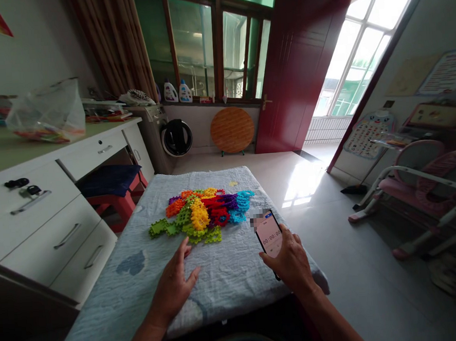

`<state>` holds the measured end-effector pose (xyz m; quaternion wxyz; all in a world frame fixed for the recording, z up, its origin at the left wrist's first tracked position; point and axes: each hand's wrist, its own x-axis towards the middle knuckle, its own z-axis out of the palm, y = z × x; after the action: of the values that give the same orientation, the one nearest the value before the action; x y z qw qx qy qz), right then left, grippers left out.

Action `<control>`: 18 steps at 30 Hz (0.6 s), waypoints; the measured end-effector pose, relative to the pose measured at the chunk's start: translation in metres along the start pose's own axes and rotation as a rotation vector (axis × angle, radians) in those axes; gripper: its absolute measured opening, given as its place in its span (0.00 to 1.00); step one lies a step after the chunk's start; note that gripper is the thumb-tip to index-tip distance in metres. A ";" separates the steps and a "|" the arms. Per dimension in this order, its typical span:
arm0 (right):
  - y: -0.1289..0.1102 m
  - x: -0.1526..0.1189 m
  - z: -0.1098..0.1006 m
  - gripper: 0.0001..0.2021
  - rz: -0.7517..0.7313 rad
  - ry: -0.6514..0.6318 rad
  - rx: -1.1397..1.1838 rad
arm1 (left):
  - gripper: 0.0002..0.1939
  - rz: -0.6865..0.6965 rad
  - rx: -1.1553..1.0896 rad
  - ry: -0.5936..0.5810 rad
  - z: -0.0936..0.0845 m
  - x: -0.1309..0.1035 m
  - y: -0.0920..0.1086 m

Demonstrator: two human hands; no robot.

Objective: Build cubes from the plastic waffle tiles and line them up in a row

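Note:
My right hand (293, 259) is wrapped around a smartphone (268, 235) near the right edge of the table; its lit screen reads 00:00:00. With thumb and fingers apart, my left hand (175, 282) rests at the near side of a pile of plastic interlocking building pieces, holding nothing. Green pieces (183, 214) lie at the left and front of the pile. Yellow pieces (200, 214), red pieces (217, 211) and blue pieces (241, 205) are heaped beside them, with orange and purple ones among them. The left fingertips are close to the front green pieces; contact is unclear.
A pale blue quilted cloth (234, 278) covers the table. To the left stand a white drawer desk (46, 223) with a plastic bag (50, 114) on top and a red stool with a dark cushion (110, 180). A pink chair (425, 184) stands at the right.

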<state>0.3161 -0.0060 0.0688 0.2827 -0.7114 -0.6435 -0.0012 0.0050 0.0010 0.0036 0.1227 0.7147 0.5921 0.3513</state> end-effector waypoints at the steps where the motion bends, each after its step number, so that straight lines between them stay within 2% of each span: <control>1: 0.000 0.000 0.000 0.41 0.002 0.003 0.002 | 0.35 0.001 0.001 -0.002 0.000 0.000 -0.001; 11: 0.009 -0.001 -0.001 0.41 0.010 -0.010 -0.036 | 0.32 0.013 0.016 0.008 0.000 -0.001 0.000; 18: 0.031 0.002 -0.014 0.41 0.052 0.008 -0.104 | 0.30 0.029 0.022 0.028 -0.001 0.000 0.001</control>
<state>0.3499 -0.0103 0.0692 0.2479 -0.7417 -0.6225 -0.0302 0.0050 0.0003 0.0053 0.1014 0.7196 0.5872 0.3565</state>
